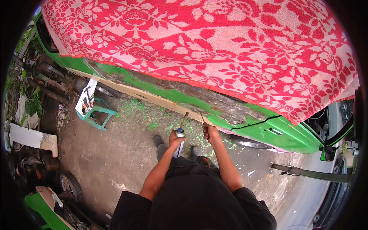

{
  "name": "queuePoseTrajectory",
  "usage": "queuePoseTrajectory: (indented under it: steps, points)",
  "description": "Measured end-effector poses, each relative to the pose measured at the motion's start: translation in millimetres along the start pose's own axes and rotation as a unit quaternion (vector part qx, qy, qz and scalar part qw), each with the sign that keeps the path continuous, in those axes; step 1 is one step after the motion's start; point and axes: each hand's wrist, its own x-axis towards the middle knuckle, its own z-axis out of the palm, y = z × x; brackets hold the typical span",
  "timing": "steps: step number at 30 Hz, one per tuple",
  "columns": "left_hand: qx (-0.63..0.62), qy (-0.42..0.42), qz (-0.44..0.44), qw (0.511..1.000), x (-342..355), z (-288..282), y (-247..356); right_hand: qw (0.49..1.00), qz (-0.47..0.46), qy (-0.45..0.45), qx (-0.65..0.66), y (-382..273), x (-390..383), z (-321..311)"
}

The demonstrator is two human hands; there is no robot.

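Observation:
My left hand (174, 139) is closed round a silver canister (179, 145) with a blue fitting and a brass-coloured nozzle (184, 119) on top. To its right, my right hand (210, 132) grips a thin rod-like tool (202, 117); its exact kind is unclear. Both are held near the side of a green vehicle (199, 108), whose panel has bare, mottled grey-brown patches and a strip of tan masking (161, 102) along its lower part. A red and pink floral cloth (199, 46) covers the vehicle's upper part.
A teal plastic stool (100, 117) at left bears a white board (86, 97) with tools. Junk, a loose wheel (69, 186) and a green body part (40, 209) lie at lower left. A dark beam (306, 171) lies at right on the ground (99, 161), which is scattered with green flakes.

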Motion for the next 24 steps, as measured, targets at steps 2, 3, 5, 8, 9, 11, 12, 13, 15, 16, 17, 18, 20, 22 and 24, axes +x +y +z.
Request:
queuePoseTrajectory:
  steps: [2, 3, 5, 8, 9, 11, 12, 13, 15, 16, 17, 18, 20, 22, 24]
  points:
    - [-0.002, -0.013, 0.002, 1.0, 5.2, 12.1, 1.1, 1.0, -0.004, -0.002, 0.018, 3.1, -1.5, -6.7]
    - [0.0, -0.016, 0.002, 1.0, 8.4, 13.4, 0.3, 0.999, -0.005, -0.009, 0.034, 5.3, -4.3, -4.8]
    - [0.003, -0.03, 0.006, 1.0, 13.9, 16.8, -1.2, 0.997, 0.004, -0.017, 0.077, 7.4, -8.4, -0.4]
    - [0.008, -0.04, 0.0, 0.999, 16.9, 12.8, -8.8, 0.993, 0.032, -0.047, 0.101, 6.6, -19.3, 8.5]
    - [0.006, -0.047, -0.001, 0.999, 16.9, 15.5, -7.0, 0.992, 0.039, -0.056, 0.102, 5.8, -18.7, 4.9]
    - [0.028, -0.051, -0.002, 0.998, 18.0, 17.4, -2.8, 0.986, 0.036, -0.112, 0.122, 5.1, -15.0, -0.7]
    - [0.038, -0.055, -0.005, 0.998, 15.6, 19.8, 1.1, 0.981, 0.036, -0.136, 0.132, 4.8, -15.6, -3.4]
    - [0.041, -0.058, -0.007, 0.997, 13.1, 22.1, 5.1, 0.984, 0.043, -0.117, 0.124, 4.3, -15.6, -5.3]
    - [0.046, -0.057, -0.01, 0.997, 10.4, 21.5, 8.7, 0.989, 0.057, -0.085, 0.108, 2.2, -16.7, -2.4]
    - [0.051, -0.055, -0.011, 0.997, 11.0, 18.8, 8.5, 0.989, 0.058, -0.084, 0.103, 1.8, -18.5, 2.3]
    - [0.056, -0.054, -0.012, 0.997, 12.1, 16.4, 8.4, 0.99, 0.059, -0.082, 0.098, 1.7, -20.2, 6.9]
    - [0.06, -0.055, -0.013, 0.997, 12.8, 16.4, 9.2, 0.991, 0.058, -0.079, 0.092, 1.7, -19.7, 8.3]
    - [0.066, -0.048, -0.013, 0.997, 12.9, 18.3, 10.0, 0.993, 0.046, -0.07, 0.086, 2.8, -18.8, 11.1]
    - [0.064, -0.042, -0.009, 0.997, 13.7, 18.7, 8.8, 0.995, 0.039, -0.062, 0.071, 4.3, -16.6, 12.8]
    - [0.052, -0.037, 0.0, 0.998, 14.7, 18.0, 6.2, 0.997, 0.034, -0.054, 0.048, 4.4, -13.4, 14.9]
